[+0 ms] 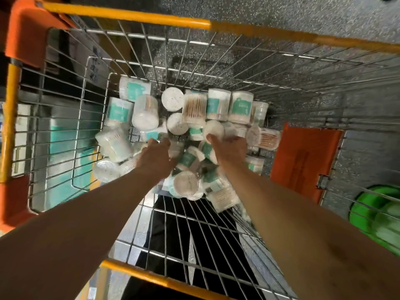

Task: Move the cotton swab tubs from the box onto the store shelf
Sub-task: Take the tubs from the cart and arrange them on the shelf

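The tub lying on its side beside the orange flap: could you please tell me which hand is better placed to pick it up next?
Probably the right. The right hand sits close beside that tub; the left hand is farther off, across the heaped tubs.

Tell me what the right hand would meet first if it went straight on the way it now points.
Most likely the white-lidded tub just beyond the right hand, in the pile inside the wire cart. Blur and unclear depth hide whether the hand already touches it.
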